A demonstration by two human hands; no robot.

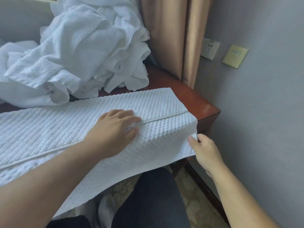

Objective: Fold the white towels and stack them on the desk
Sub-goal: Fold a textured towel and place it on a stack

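A grey wall with a power socket [210,48] and a beige switch plate [235,56] closes the right side of the room, a tan curtain [172,38] hangs in the far corner, and a reddish wooden tabletop [189,97] runs in from the left. Across its near edge lies the ribbed white towel [82,119], spread flat, with its waffle-textured border hanging over the edge toward the person's lap. The left hand [115,130] lies on the towel near the raised seam, fingers mostly flat and pressing, probably to pin the cloth so it does not slide while the end is handled. The right hand [204,150] pinches the towel's near right corner between thumb and fingers, a narrow grip on the fabric, likely ready to lift that end over for a fold. At the far left a heap of unfolded white towels [74,55] waits on the tabletop, so much of the job looks undone; no finished stack shows.
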